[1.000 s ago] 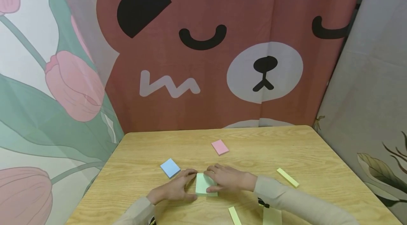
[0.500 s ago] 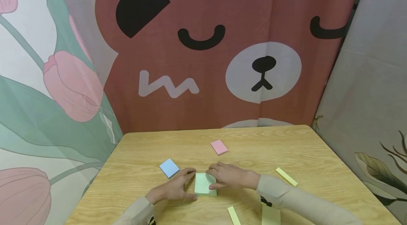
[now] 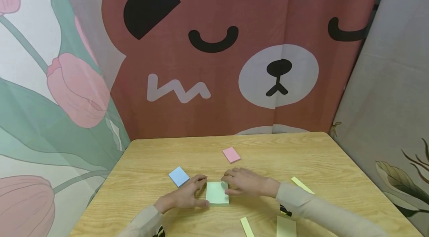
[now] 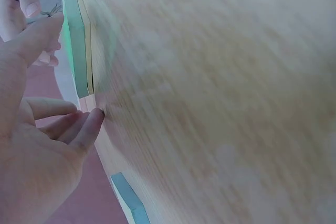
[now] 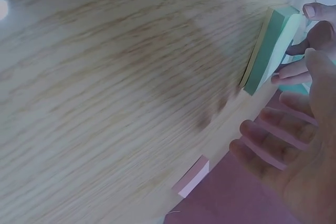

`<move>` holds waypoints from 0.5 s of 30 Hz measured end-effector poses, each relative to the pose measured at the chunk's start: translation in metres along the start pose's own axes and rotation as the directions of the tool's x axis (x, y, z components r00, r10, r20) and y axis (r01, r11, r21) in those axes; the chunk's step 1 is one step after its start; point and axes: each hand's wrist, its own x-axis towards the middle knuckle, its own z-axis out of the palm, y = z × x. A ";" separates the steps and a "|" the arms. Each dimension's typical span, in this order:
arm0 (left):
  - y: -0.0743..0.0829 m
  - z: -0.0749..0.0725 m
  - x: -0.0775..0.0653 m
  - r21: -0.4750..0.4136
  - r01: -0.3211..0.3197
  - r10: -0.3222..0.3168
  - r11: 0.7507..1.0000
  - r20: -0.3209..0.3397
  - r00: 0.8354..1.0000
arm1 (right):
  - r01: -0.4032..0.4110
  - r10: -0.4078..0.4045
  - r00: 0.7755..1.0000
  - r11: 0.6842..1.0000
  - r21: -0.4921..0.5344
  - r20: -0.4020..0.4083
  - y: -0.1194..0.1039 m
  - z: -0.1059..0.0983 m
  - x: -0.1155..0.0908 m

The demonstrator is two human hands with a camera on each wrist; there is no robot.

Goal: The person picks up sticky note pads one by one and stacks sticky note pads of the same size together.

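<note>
Beyond both hands hangs a red-brown bear-printed curtain (image 3: 214, 69), and beneath them spreads a wood-grain table (image 3: 151, 159). The right hand (image 3: 248, 182) is just right of the pale green pad (image 3: 217, 193), its fingers relaxed and loosely bent. The left hand (image 3: 186, 194) is just left of it, thumb and fingers spread, the thumb tip at the near left corner; whether it touches, I can't tell. The pad lies flat between the hands, near edge crosswise, sides running straight ahead; it looks about square, so I can't make out a long axis.

Nearer than the right hand, by its sleeve (image 3: 315, 205), sits a pale yellow pad (image 3: 286, 226). A blue pad (image 3: 179, 176) lies turned cornerwise just beyond the left hand, and a pink pad (image 3: 231, 154) lies ahead of the right. One narrow yellow strip (image 3: 247, 227) points almost straight ahead, nearer than the right hand; a second strip (image 3: 301, 184), right of that hand, slants forward and leftward, partly behind the sleeve.

Both wrist views show what the head view does not: a thin yellowish layer (image 5: 256, 51) under the green pad, between the hands
</note>
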 end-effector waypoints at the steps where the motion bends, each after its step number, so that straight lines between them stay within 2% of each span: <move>1: 0.001 0.000 0.000 -0.004 0.004 -0.004 1.000 -0.003 1.000 | -0.002 0.002 1.000 1.000 -0.001 -0.001 0.001 -0.001 -0.001; 15: 0.006 0.002 0.005 0.011 0.026 -0.026 1.000 -0.052 0.998 | -0.027 0.027 0.999 1.000 -0.009 -0.027 0.010 0.002 -0.017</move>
